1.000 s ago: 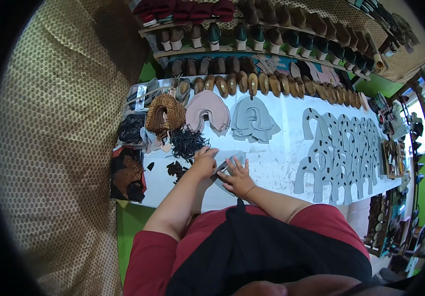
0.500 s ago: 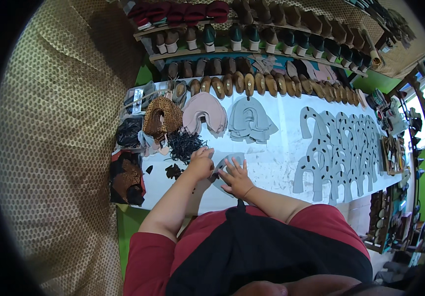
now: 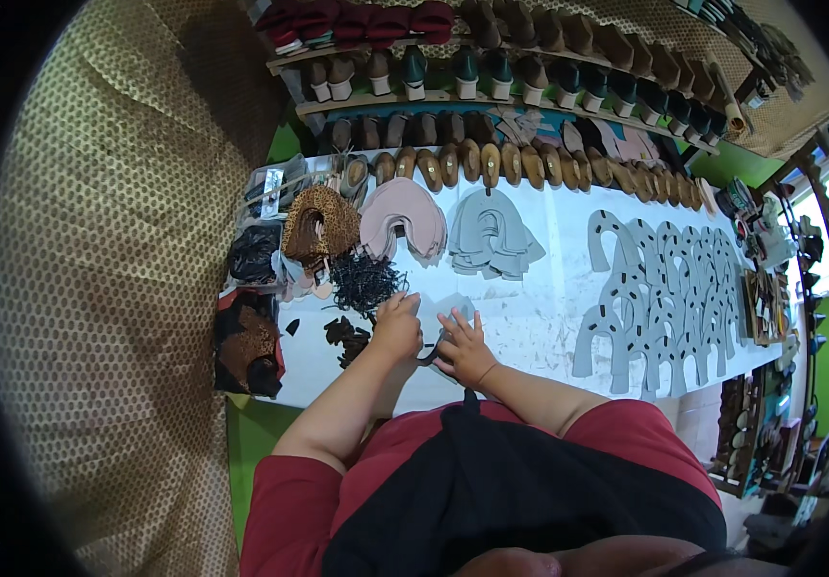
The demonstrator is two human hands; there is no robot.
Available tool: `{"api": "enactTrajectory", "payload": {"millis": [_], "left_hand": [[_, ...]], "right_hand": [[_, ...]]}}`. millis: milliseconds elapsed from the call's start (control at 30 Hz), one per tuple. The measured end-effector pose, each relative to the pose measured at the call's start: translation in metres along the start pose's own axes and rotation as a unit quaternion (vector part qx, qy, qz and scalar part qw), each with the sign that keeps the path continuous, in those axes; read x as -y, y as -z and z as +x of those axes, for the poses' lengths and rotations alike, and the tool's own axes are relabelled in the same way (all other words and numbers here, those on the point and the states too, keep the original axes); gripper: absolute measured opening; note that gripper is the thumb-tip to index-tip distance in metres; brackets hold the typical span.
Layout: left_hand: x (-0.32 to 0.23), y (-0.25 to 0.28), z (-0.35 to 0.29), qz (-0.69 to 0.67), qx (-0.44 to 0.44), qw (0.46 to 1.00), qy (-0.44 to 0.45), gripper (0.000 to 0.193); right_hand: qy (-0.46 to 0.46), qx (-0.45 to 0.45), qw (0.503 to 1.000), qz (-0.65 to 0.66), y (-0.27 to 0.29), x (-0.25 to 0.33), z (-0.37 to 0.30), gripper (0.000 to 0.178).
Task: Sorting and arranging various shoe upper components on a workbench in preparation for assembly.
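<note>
My right hand (image 3: 466, 350) lies with its fingers spread on a grey curved cut piece (image 3: 455, 315), most of which it hides. Left of it, my left hand (image 3: 398, 329) is closed with curled fingers; what they may hold is hidden. A thin black strip (image 3: 427, 358) shows in the gap between the two hands, close to the piece. Just beyond my left hand is a tangled heap of black strips (image 3: 364, 281). A smaller pile of dark bits (image 3: 345, 338) lies beside my left forearm.
Stacks of leopard-print (image 3: 320, 226), pink (image 3: 405, 216) and grey (image 3: 493, 226) curved pieces stand behind. Many grey arches with black marks (image 3: 665, 288) overlap at right. Shoe lasts (image 3: 511, 163) line the table's back, below shelves of shoes (image 3: 467, 72). A dark bag (image 3: 249, 346) sits at left.
My left hand has turned, its fingers drawing in and no longer reaching rightward. My right hand stays on the grey piece with its fingers slightly shifted. More of the dark bits show.
</note>
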State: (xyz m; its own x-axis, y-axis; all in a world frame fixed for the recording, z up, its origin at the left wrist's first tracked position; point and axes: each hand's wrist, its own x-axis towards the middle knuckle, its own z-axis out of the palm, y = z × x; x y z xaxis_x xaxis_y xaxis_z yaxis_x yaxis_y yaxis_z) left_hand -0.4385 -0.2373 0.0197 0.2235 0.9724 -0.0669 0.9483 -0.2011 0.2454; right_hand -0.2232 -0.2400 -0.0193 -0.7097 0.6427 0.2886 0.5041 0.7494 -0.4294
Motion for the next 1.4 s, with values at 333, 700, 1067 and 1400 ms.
{"api": "enactTrajectory", "payload": {"millis": [333,700,1067,1400], "left_hand": [[0.019,0.004,0.016,-0.062,0.077,0.994,-0.040,0.016],[0.026,-0.003,0.031,-0.048,0.095,0.992,-0.069,0.018],[0.028,0.005,0.043,-0.048,0.124,0.987,-0.092,0.020],[0.017,0.019,0.047,0.001,0.149,0.982,-0.114,0.017]], "right_hand": [[0.019,0.008,1.000,0.013,-0.003,0.001,-0.002,0.019],[0.063,0.013,0.998,0.023,-0.005,-0.002,-0.002,0.007],[0.059,0.014,0.998,0.034,-0.005,-0.001,-0.001,0.006],[0.054,0.020,0.998,0.026,-0.002,-0.002,-0.001,0.007]]}}
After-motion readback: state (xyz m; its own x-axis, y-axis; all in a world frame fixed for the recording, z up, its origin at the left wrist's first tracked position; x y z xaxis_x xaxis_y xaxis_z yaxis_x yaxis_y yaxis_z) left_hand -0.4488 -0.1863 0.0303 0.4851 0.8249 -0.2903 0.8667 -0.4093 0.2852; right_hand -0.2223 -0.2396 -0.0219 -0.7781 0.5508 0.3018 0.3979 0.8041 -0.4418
